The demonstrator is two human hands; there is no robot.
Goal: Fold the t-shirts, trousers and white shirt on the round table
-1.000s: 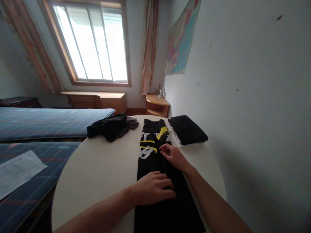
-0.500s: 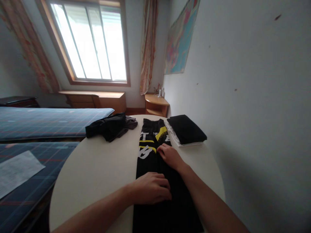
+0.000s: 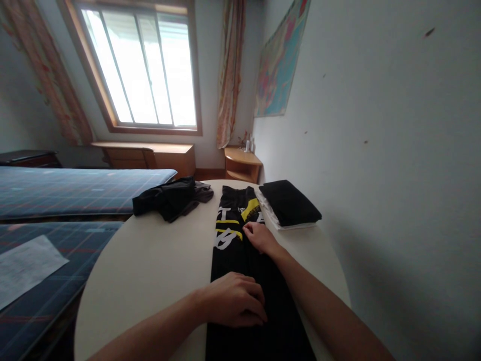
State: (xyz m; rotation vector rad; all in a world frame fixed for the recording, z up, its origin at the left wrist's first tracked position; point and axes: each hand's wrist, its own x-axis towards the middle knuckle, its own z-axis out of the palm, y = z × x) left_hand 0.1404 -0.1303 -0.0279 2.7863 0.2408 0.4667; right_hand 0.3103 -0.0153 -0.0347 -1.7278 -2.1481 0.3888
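A black shirt [image 3: 229, 260] with white and yellow print lies in a long narrow strip on the round white table [image 3: 150, 265]. My right hand [image 3: 260, 236] rests on it just below the print, its fingers pinched together at the cloth. Closer to me, my left hand [image 3: 240, 299] lies across the plain black part with its fingers curled down against the fabric. The fingertips of the left hand are partly hidden. The strip's near end runs out of view at the bottom.
Folded black and white clothes [image 3: 289, 203] are stacked at the table's right, near the wall. A crumpled dark garment [image 3: 169, 198] lies at the far left edge. Beds with plaid mattresses [image 3: 86, 190] stand to the left, one bearing a paper sheet [image 3: 32, 268].
My left hand has slid slightly towards me over the shirt. My right hand stays almost in the same place, and the view has tilted a little.
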